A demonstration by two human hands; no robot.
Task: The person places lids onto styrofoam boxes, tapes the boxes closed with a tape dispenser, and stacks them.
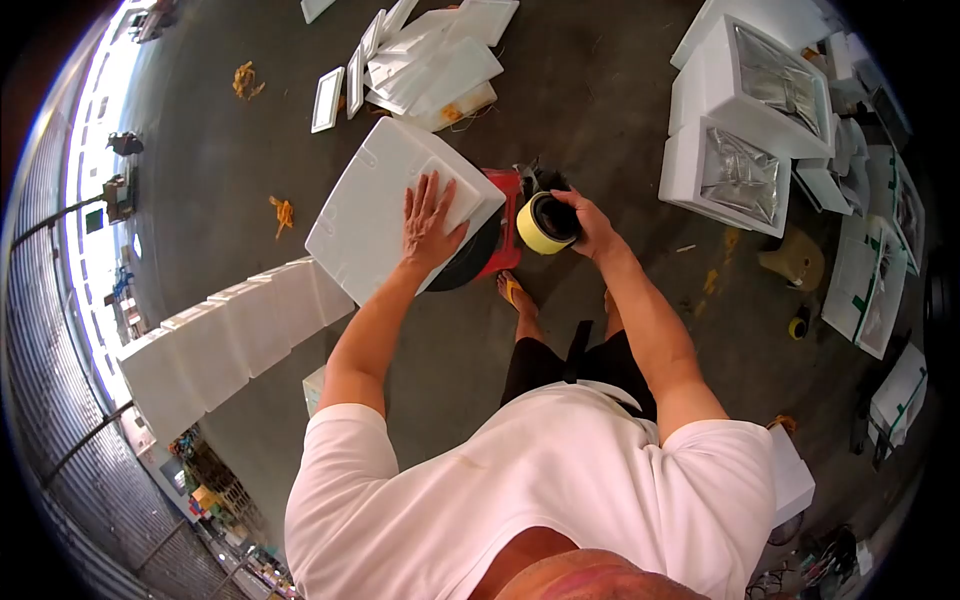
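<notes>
A white foam box point(350, 215) sits tilted in front of me on a round dark top with a red stand point(507, 222) beside it. My left hand point(432, 225) lies flat on the box, fingers spread, pressing on its upper face. In my right hand point(590, 222) is a wide roll of yellow tape point(545, 228) with a dark core, held just right of the box and over the red stand. The fingers curl round the roll's far side, and part of the grip is hidden.
White foam lids point(435, 65) lie piled on the floor ahead. Foam boxes with silver lining point(745, 175) stand at the right. A row of white foam boxes point(235, 330) runs along the left. Another tape roll point(798, 323) and yellow scraps point(283, 214) lie on the floor.
</notes>
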